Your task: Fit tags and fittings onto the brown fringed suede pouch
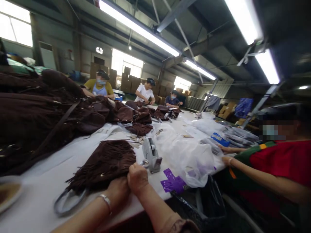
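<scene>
A dark brown fringed bag [104,163] lies on the white-covered table, its fringe spread toward the left and a grey looped strap [69,204] hanging at its near side. My left hand [119,191], with a silver bracelet at the wrist, is closed on the near edge of the bag, its fingertips mostly hidden. Against it, my right hand [138,178] is curled into a fist at the bag's right corner; whatever it pinches is hidden. Just beyond that fist stands a grey tape dispenser [152,155].
Brown bags [80,113] are heaped along the left and back. White plastic bags [184,149] and a purple piece of plastic [173,181] lie right. A co-worker in red [279,161] handles plastic there; several people work behind. A dark-lined bin [209,200] stands below the table edge.
</scene>
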`<state>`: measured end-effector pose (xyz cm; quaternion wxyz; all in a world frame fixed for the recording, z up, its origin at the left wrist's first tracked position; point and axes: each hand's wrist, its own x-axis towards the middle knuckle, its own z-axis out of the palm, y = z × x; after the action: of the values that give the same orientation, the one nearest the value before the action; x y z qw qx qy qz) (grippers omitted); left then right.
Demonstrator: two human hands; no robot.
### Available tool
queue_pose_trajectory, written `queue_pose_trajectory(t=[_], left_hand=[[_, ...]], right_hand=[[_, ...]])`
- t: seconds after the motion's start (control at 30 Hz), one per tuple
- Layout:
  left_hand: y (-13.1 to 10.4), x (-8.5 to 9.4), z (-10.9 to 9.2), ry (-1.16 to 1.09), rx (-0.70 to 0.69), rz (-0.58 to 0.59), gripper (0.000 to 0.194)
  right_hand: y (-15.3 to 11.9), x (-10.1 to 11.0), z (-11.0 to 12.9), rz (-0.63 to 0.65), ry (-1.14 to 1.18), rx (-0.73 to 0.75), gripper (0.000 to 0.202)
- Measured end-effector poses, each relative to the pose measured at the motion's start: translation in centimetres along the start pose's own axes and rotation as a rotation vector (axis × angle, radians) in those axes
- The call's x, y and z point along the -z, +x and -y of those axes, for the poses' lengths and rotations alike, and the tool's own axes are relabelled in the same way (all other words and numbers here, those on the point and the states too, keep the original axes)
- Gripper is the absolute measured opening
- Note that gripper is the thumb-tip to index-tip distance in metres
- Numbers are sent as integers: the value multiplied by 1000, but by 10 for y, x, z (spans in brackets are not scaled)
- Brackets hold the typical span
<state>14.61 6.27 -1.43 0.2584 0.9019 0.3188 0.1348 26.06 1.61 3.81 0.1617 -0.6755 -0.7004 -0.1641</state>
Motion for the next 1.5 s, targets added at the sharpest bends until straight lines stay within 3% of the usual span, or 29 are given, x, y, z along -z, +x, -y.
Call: queue_pose_trajectory(t=[0.1,0.2,0.33,0.43,0.6,0.67,0.73,0.8,0.9,1.0,1.1,1.23,1.33,1.43,1.5], left_hand=[[-14,9,-17,46,-21,34,33],[-37,19,-21,164,-40,-44,37],[-71,33,-12,306,32,-65,48],[-87,41,1,310,140,-50,49],[-108,56,18,220,133,-88,45],[-117,61,16,92,100,-116,29],[-122,67,10,-150,154,-150,25],[-120,73,2,-528,316,-173,34],[-101,79,-3,-1163,571,-154,48],[-74,77,4,-1560,715,-40,55],[-55,62,12,-1633,827,-30,46],[-48,41,10,-1571,876,-143,31],[-51,38,8,-1575,865,-125,24],[-54,41,10,-1570,861,-87,21],[-55,41,12,-1570,858,-77,23]], right_hand=[[-7,-1,-6,40,49,-76,18],[-14,-13,-16,92,120,-70,37],[-14,-31,-20,234,83,-215,29],[-9,-35,-17,254,49,-303,26],[-9,-20,-10,277,29,-276,27],[-9,-8,-4,217,46,-209,34],[-7,5,7,111,121,-77,47],[-2,14,21,38,227,65,43],[4,16,39,-45,284,197,13],[-3,10,49,-117,230,370,29],[-22,3,52,-100,219,525,28],[-44,-1,47,-44,420,540,27],[-45,-1,29,-118,568,368,26],[-34,-3,5,-192,556,160,22],[-24,-5,-6,-168,517,104,23]])
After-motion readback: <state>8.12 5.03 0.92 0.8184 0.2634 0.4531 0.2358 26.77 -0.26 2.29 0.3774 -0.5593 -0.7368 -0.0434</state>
